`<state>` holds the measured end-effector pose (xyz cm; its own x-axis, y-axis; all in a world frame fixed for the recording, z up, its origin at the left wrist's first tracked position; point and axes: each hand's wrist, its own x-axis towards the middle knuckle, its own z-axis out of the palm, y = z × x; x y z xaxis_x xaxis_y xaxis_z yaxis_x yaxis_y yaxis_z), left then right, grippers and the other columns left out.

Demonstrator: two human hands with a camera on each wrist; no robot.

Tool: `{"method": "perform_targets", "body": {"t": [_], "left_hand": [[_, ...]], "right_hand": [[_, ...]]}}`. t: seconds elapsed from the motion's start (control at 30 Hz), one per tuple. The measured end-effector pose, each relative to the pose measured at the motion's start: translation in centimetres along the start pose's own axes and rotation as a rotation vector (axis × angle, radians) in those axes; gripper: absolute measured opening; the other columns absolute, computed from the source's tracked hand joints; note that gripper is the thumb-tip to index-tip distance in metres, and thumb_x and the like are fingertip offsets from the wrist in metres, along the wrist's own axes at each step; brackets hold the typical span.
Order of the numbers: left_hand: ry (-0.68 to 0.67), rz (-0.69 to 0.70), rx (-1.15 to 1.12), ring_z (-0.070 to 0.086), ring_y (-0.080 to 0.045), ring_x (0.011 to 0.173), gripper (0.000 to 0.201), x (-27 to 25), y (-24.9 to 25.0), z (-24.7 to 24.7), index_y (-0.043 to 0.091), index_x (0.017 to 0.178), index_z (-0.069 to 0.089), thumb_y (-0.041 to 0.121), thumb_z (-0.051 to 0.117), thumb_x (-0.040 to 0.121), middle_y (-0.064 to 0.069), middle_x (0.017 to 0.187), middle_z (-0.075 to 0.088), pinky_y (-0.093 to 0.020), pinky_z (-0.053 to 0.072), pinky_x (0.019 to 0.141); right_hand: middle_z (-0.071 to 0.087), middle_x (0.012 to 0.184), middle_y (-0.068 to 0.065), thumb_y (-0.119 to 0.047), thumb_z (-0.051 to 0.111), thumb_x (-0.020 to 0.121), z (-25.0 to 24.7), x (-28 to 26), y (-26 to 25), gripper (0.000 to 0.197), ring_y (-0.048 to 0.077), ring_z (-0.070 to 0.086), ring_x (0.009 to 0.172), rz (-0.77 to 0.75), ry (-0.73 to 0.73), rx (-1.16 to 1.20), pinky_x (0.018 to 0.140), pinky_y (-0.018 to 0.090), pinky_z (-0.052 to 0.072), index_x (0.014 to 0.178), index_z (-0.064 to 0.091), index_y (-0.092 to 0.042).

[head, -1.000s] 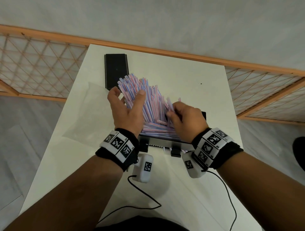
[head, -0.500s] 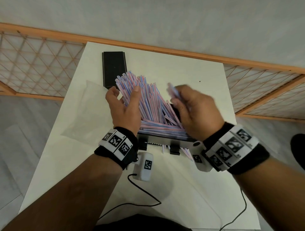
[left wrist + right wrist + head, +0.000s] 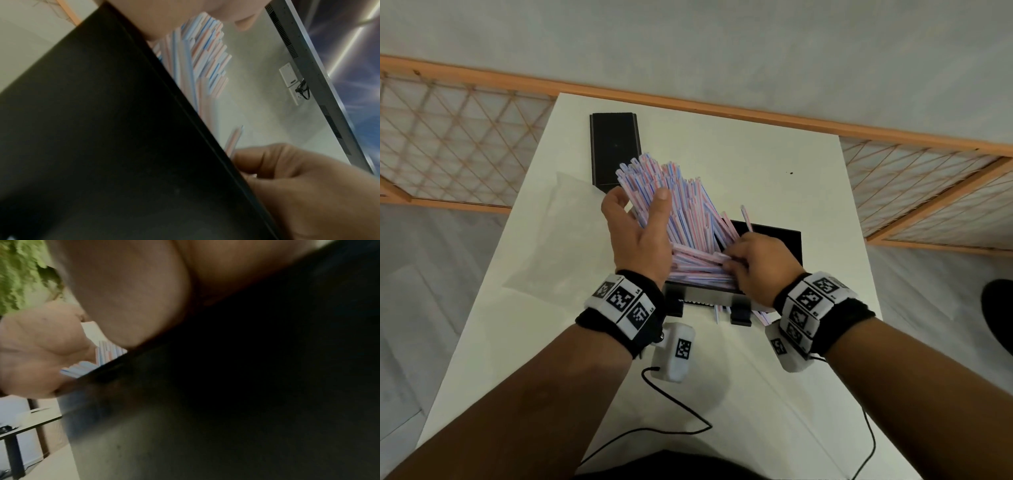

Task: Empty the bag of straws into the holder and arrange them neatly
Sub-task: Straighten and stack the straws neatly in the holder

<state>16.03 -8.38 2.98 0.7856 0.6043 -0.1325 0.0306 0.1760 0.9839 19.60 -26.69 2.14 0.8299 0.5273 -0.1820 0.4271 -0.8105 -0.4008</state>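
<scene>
Right hand point(image 3: 758, 265) is back down from its raised spot above the holder point(image 3: 780, 236), fingers point(image 3: 732, 263) now curled on flat-lying straws point(image 3: 688, 219) at the near right of the pile. One straw now sticks up alone at the right edge.

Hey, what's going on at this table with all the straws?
A person is loading striped straws into a black holder on the white table. The left hand grips a big bundle that leans up and away out of the holder. The right hand pinches a few straws lying flat near the front. The clear bag lies on the table to the left, and a black lid lies further back. The straws are still untidy.
</scene>
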Motion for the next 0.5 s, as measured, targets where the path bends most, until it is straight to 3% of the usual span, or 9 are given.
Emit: {"method": "perform_targets", "body": {"t": [0.13,0.2,0.27,0.37,0.47,0.5], "left_hand": [[-0.01,0.023,-0.005,0.067,-0.001,0.101,0.061,0.0,0.0,-0.1,0.014,0.133,0.039,0.046,0.064,0.087,0.003,0.121,0.061,-0.024,0.056,0.085],[-0.01,0.024,-0.037,0.066,-0.01,0.109,0.07,0.0,0.1,-0.1,0.013,0.134,0.039,0.053,0.064,0.083,-0.001,0.124,0.061,-0.029,0.055,0.09],[0.008,0.022,-0.069,0.066,-0.005,0.102,0.07,-0.3,0.6,0.0,0.009,0.135,0.039,0.05,0.063,0.083,0.003,0.116,0.062,-0.025,0.054,0.086],[0.05,-0.014,-0.173,0.067,-0.004,0.094,0.064,-0.1,0.9,0.0,0.006,0.129,0.043,0.043,0.064,0.081,-0.004,0.118,0.059,-0.024,0.055,0.079],[0.091,-0.058,-0.181,0.064,-0.022,0.116,0.084,0.4,1.3,-0.1,0.011,0.134,0.042,0.059,0.066,0.07,-0.013,0.135,0.056,-0.044,0.057,0.096],[0.086,-0.041,-0.134,0.062,-0.022,0.119,0.087,0.4,1.3,-0.1,0.012,0.136,0.041,0.061,0.065,0.069,-0.012,0.136,0.055,-0.044,0.055,0.1]], "right_hand": [[0.043,0.062,-0.009,-0.025,0.049,0.097,-1.3,-0.4,-1.5,0.016,0.03,0.044,0.064,-0.087,0.097,0.037,0.061,0.036,0.036,0.083,0.052,-0.018],[0.047,0.067,-0.005,-0.026,0.043,0.096,-2.1,-0.7,-3.0,0.014,0.027,0.044,0.062,-0.168,0.168,0.075,0.059,0.034,0.034,0.085,0.049,-0.019],[0.05,0.076,-0.004,-0.024,0.042,0.097,-2.2,-0.8,-4.0,0.014,0.023,0.045,0.067,-0.223,0.191,0.116,0.061,0.033,0.037,0.091,0.052,-0.017],[0.061,0.096,0.005,-0.029,0.036,0.098,-1.0,-0.9,-3.5,0.032,0.029,0.057,0.086,-0.196,0.085,0.08,0.075,0.042,0.05,0.115,0.058,-0.013],[0.059,0.103,0.004,-0.033,0.03,0.098,-0.4,-1.6,-1.9,0.037,0.029,0.058,0.092,-0.14,0.025,0.064,0.079,0.049,0.051,0.119,0.056,-0.018],[0.058,0.103,0.004,-0.033,0.03,0.098,-0.3,-1.7,-1.8,0.037,0.029,0.058,0.092,-0.139,0.02,0.076,0.08,0.048,0.05,0.12,0.056,-0.019]]}}
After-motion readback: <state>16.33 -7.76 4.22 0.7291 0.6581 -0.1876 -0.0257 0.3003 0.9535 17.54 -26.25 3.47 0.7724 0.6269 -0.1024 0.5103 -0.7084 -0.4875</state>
